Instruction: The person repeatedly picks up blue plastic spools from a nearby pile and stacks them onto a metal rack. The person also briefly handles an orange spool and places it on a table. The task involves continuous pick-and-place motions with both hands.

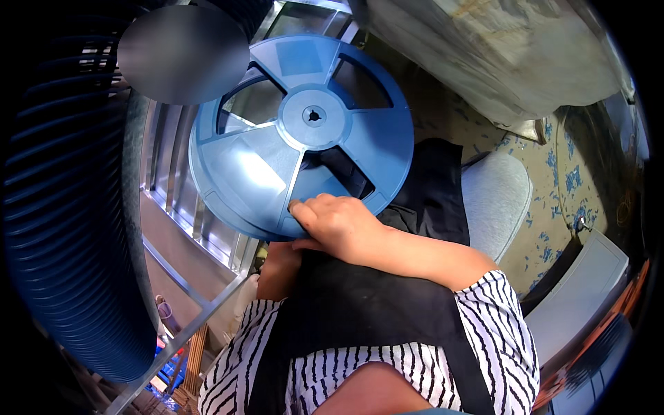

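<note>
A large blue plastic reel [377, 138] lies in front of me, with a round hub in the middle and wide cut-out windows. My right hand [332, 220] is closed on its near rim, the fingers curled at the edge of one window. My left forearm [278, 268] reaches up to the reel's near edge, and the left hand is hidden beneath the reel. The far side of the reel sits over a metal frame [173, 187], its near side over my black apron [373, 297].
A long row of dark blue ribbed discs [76, 242] curves along the left. A grey-white sheet [498, 55] hangs at the far right. Blue scraps [573, 181] litter the floor. A pale grey panel [581, 297] stands at the right. A metal rail [183, 332] crosses the lower left.
</note>
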The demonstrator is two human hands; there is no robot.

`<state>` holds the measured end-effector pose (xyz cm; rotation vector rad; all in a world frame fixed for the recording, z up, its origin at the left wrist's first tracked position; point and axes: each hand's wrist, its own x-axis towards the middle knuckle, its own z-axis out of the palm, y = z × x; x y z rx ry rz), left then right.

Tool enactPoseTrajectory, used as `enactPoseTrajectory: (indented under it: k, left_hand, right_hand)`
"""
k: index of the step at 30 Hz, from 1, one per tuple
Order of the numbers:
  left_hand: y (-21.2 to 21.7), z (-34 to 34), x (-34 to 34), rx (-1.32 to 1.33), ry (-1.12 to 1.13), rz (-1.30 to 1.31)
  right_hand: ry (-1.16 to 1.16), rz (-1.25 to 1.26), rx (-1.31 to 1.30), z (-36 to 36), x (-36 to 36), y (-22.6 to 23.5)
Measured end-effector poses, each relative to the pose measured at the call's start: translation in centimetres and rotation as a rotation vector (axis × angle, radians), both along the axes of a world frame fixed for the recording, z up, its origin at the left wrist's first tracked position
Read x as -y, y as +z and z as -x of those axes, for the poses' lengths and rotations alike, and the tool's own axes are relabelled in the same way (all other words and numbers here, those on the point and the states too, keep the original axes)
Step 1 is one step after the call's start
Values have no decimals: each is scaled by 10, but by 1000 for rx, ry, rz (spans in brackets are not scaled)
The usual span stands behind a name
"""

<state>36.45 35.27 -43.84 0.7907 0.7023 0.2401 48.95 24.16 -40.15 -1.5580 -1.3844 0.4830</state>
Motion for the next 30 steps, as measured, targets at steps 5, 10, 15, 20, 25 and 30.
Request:
enactPoseTrajectory:
  k: [5, 10, 15, 20, 25, 30]
  left_hand:
    - [-11, 2, -4, 3, 27, 28]
    - [-59, 15, -21, 41, 117, 138]
    - [-29, -26, -32, 141, 120, 397]
    - [-38, 2, -47, 151, 139, 194]
    - [-22, 0, -42, 136, 289, 125]
    - [-33, 14, -55, 120, 328, 188]
  right_hand:
    - [6, 9, 4, -3, -1, 1]
    - [-41, -13, -19, -13, 2, 9]
    - [-300, -123, -795, -81, 29, 16]
    - [-422, -472, -1417, -105, 87, -9]
    - [-407, -751, -1668, -105, 110, -41]
    - [-308, -873, -1846, -108, 104, -45]
